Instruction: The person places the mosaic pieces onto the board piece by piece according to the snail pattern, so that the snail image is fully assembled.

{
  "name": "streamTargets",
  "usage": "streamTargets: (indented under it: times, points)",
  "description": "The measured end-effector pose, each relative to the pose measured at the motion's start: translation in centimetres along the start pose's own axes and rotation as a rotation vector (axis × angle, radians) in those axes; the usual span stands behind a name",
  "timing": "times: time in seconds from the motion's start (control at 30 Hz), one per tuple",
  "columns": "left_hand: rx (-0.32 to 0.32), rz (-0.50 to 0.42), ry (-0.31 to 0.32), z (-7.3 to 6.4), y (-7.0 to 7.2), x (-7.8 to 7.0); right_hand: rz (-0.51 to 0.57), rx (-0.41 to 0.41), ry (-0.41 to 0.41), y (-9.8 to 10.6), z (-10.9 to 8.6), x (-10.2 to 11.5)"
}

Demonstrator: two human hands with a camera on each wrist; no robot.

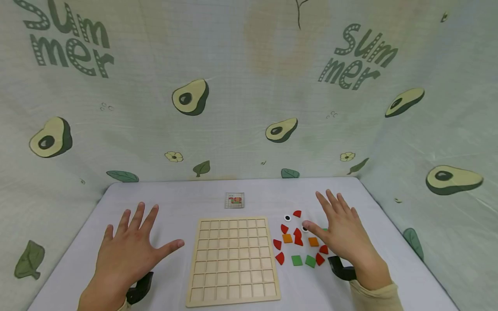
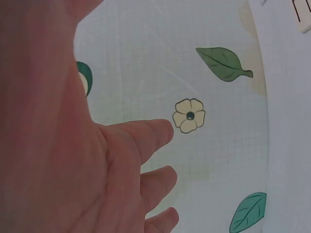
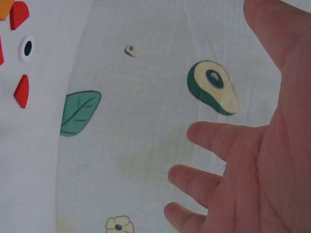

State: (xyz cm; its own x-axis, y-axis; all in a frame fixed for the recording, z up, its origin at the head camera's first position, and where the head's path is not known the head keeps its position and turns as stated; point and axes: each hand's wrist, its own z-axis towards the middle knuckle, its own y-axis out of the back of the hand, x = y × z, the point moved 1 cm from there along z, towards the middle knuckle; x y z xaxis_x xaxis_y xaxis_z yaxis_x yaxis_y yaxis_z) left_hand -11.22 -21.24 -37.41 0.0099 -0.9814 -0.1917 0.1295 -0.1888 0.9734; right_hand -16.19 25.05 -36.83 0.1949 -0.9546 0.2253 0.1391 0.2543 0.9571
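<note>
My left hand (image 1: 130, 250) is held above the table left of a wooden grid board (image 1: 234, 261), its fingers spread and holding nothing. On the other side, my right hand (image 1: 344, 231) hovers with spread fingers over the right part of a group of small flat pieces. Among them are red quarter-circle pieces (image 1: 280, 258), orange squares (image 1: 287, 238), green squares (image 1: 297, 260) and round white eye pieces (image 1: 287, 218). The right hand hides part of this group. A small picture card (image 1: 234, 200) with a coloured pattern lies behind the board. Both wrist views show the palms with nothing in them.
The white table (image 1: 175, 194) meets a cloth backdrop (image 1: 233, 151) printed with avocados, leaves and lettering at its back and sides. A black wrist strap (image 1: 140, 288) sits on the left wrist, another black strap (image 1: 342, 268) on the right.
</note>
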Motion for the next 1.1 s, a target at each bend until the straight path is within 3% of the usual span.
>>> streamTargets:
  times: [0.33, 0.63, 0.9, 1.1]
  points:
    - [0.034, 0.011, 0.002, 0.2, -0.1, -0.3, 0.002, 0.000, 0.000, -0.1, 0.0, -0.1]
    - [0.072, -0.003, -0.073, 0.1, -1.0, -1.7, -0.001, 0.002, 0.000, -0.3, 0.2, -0.1]
    - [0.185, 0.016, -0.156, 0.3, -3.1, -3.7, 0.006, 0.012, 0.020, -0.9, 0.2, 0.1]
    - [0.298, -0.037, -0.208, 0.6, -4.6, -4.7, 0.020, 0.014, 0.036, -1.4, 0.5, 0.4]
